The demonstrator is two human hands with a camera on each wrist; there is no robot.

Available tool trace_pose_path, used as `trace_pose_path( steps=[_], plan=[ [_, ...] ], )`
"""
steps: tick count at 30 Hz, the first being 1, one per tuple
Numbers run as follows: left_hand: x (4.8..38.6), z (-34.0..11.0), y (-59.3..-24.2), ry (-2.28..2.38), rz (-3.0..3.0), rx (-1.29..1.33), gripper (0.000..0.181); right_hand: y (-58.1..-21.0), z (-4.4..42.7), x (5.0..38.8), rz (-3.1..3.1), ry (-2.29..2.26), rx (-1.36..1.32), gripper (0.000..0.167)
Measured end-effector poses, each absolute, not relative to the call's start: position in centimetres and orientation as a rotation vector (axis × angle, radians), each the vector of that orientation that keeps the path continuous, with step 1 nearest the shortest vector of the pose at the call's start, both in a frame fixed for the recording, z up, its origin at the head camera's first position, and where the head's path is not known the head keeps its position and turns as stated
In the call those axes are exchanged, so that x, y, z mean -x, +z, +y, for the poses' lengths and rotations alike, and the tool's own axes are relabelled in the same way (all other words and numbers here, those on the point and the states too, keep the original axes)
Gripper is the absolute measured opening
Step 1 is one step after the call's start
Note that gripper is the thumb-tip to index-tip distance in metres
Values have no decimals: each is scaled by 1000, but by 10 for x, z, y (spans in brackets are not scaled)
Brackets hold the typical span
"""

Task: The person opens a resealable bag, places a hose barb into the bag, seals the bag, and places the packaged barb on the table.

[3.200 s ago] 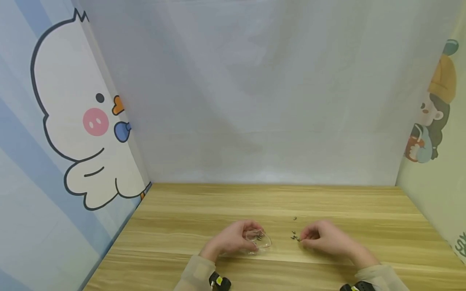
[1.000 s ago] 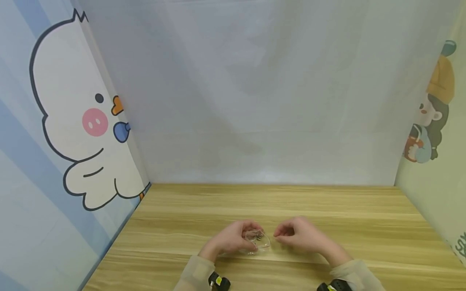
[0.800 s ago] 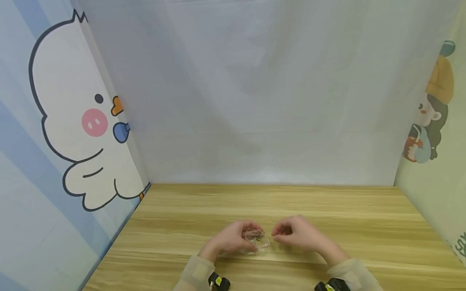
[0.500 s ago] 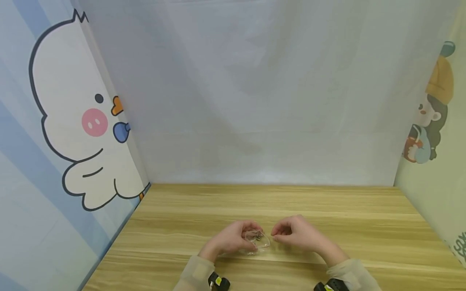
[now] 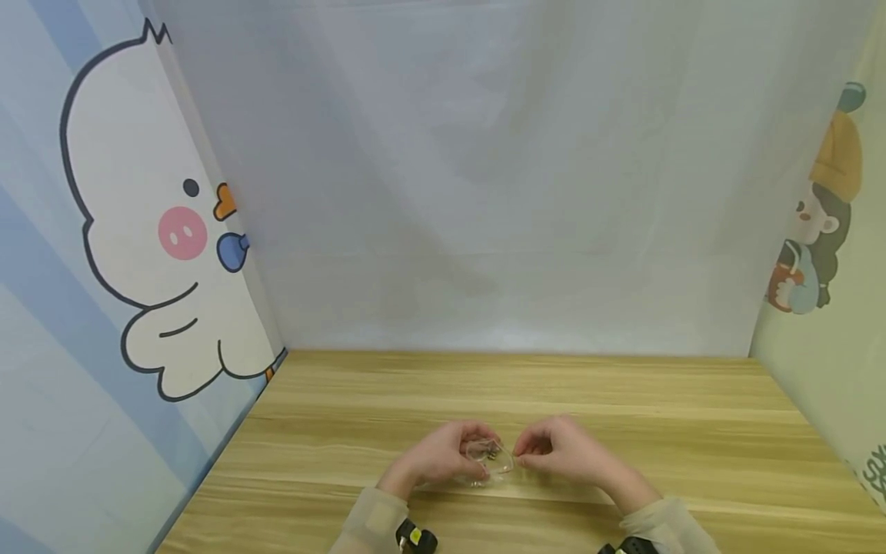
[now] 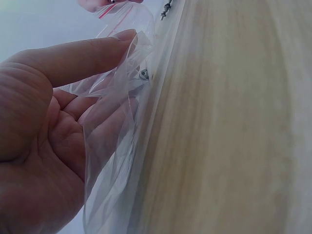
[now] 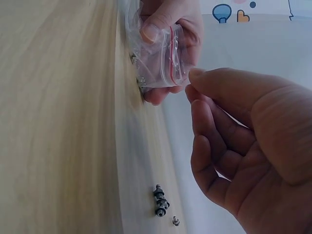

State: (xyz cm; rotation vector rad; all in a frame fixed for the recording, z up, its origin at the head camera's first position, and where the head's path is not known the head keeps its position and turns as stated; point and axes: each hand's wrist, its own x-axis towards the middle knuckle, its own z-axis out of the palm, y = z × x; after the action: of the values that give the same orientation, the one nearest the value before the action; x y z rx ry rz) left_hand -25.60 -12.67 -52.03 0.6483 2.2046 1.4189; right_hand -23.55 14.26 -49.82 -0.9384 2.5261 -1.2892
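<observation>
My left hand [image 5: 443, 454] holds a clear plastic bag [image 5: 500, 460] with a red line along its mouth, thumb and fingers on either side. Small metal parts [image 5: 492, 455] show inside the bag, and one metal part [image 6: 144, 74] is visible through the plastic in the left wrist view. My right hand [image 5: 571, 454] is at the mouth of the bag [image 7: 158, 63], thumb and forefinger pinched together. A tiny metal part [image 6: 113, 1] appears at those fingertips, mostly hidden. More metal parts [image 7: 160, 201] lie on the table below my right hand.
A single metal part [image 7: 176, 221] lies apart from the small group. The wood-grain table [image 5: 388, 385] meets a pale grey curtain [image 5: 512, 231] at the back. Printed walls stand on the left [image 5: 131, 192] and right [image 5: 810, 362].
My right hand has come leftward from the loose metal parts to the bag's mouth, lowering slightly in the last half second. My left hand keeps its place on the bag.
</observation>
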Motion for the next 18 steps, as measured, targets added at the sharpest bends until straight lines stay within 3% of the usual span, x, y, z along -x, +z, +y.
trace_pose_path(
  steps=[18],
  plan=[
    [253,-126,-518,1427,2205,-641,54,-500,140,232,2494,-1326,923,5]
  ],
)
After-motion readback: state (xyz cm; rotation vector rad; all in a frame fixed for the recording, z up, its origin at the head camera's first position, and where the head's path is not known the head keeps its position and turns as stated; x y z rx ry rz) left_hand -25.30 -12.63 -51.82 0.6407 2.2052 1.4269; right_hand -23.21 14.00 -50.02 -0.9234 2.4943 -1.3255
